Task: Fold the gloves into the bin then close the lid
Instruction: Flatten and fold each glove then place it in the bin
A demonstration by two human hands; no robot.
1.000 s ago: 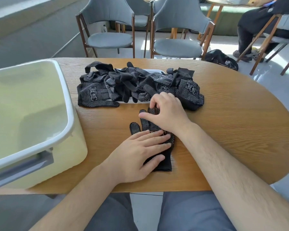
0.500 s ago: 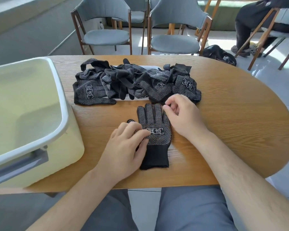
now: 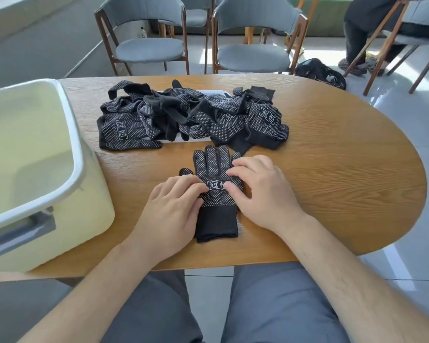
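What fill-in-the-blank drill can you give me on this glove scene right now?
The left hand and right hand rest on a flat glove whose fingers point ____ from the person.
The open bin stands on the person's ____ side.
The glove pile is black with ____ dots.
Missing: away; left; white.

A wooden table [image 3: 332,169] with a rounded end fills the middle of the view. Behind its far edge stand two grey padded chairs with wooden frames, the left chair [image 3: 150,49] and the right chair [image 3: 254,54], both facing the table. A small bottle [image 3: 142,32] stands on the floor near the left chair. A black bag [image 3: 318,71] lies on the pale tiled floor [image 3: 406,100]. At the top right another person in dark clothes [image 3: 362,26] sits on a chair.
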